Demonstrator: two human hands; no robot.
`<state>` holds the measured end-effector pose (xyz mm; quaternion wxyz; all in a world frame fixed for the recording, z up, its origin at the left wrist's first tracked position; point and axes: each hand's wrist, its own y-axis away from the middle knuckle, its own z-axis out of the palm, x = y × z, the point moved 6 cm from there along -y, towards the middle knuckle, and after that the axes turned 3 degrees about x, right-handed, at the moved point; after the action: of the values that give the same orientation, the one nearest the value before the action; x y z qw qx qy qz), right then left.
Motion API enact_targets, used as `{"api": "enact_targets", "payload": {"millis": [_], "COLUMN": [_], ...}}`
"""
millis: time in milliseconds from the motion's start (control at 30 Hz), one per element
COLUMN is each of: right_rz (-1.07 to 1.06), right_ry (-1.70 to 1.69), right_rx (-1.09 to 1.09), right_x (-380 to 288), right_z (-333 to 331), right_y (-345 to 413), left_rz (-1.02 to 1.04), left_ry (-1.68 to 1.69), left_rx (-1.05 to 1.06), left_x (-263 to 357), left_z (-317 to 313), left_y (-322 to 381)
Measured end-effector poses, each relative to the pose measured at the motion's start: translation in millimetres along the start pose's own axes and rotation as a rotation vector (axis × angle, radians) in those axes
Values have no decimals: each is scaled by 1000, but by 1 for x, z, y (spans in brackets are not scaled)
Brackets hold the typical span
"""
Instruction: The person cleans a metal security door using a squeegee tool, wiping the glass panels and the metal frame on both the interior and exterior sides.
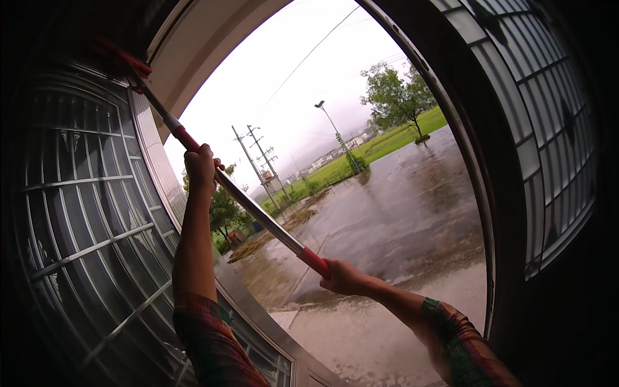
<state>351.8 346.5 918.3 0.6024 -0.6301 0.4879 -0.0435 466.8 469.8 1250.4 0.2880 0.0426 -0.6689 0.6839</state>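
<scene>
My left hand (199,167) is wrapped around a long metal pole (261,213), just below its red upper sleeve. Farther down, my right hand (342,276) grips the red end grip (312,260). The pole slants up to the left. Its red head (121,60), apparently that of a mop or broom, lies against the dark area above the barred door panel (92,193). Shadow hides the exact form of the head and what it touches.
An open doorway frames a wet concrete yard (387,208). Beside it on the right is a barred window panel (556,126). Outside stand a tree (394,92), a lamp post (333,123) and utility poles (256,159), with a green field (387,140) behind.
</scene>
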Motion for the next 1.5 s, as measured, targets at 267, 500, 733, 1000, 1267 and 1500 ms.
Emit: {"api": "enact_targets", "payload": {"millis": [267,500,733,1000,1267,1500], "right_rz": [82,65,58,68,113,302], "right_ry": [139,391,510,617,686,573], "right_rx": [166,405,537,626,716,657], "right_x": [8,-13,-56,-85,-112,-78], "right_z": [-29,-90,-111,-115,-121,-119], "right_y": [-32,-6,32,75,146,247], "left_rz": [-32,-45,-41,-43,-109,-96], "left_ry": [256,597,745,842,955,933], "left_rx": [-142,-239,-331,-416,-568,-827], "left_x": [-12,15,53,84,122,157], "left_z": [33,79,98,106,145,191], "left_y": [-37,-19,1,31,87,211]}}
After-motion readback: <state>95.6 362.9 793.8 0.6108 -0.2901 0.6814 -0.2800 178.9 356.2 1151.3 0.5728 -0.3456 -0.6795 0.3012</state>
